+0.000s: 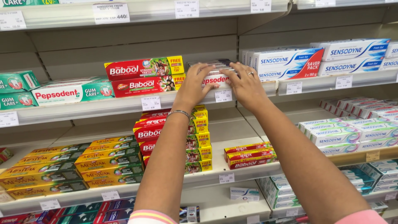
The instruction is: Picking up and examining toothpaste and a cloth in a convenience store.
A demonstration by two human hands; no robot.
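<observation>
Shop aisle, white metal shelving (124, 105) stacked with toothpaste cartons, paper price tags clipped along every shelf edge.

Both arms reach up to the second shelf from the top. Left hand (195, 85) and right hand (246, 85) sit on a small stack of white cartons with red lettering (215, 76), one hand at each end. Left fingers (205, 68) spread over the top and front of the stack; right fingers (236, 70) laid flat across its top right. Hands are part open and pressed against the boxes, not curled shut around them. Can't tell whether the stack is gripped or only steadied. The stack rests on the shelf, at the front edge, just right of two stacked red cartons (143, 76) and just left of white-and-blue cartons (290, 62).

Metal bangle (179, 112) on the left wrist, ring (250, 74) on a right finger. Pink striped sleeve cuffs at the bottom edge.

Shelf below: tall pile of red-and-yellow cartons (195, 141) behind the left forearm, a short red stack (248, 155) between the arms, yellow-green cartons (83, 166) far left. Green-and-white cartons (70, 93) upper left.
</observation>
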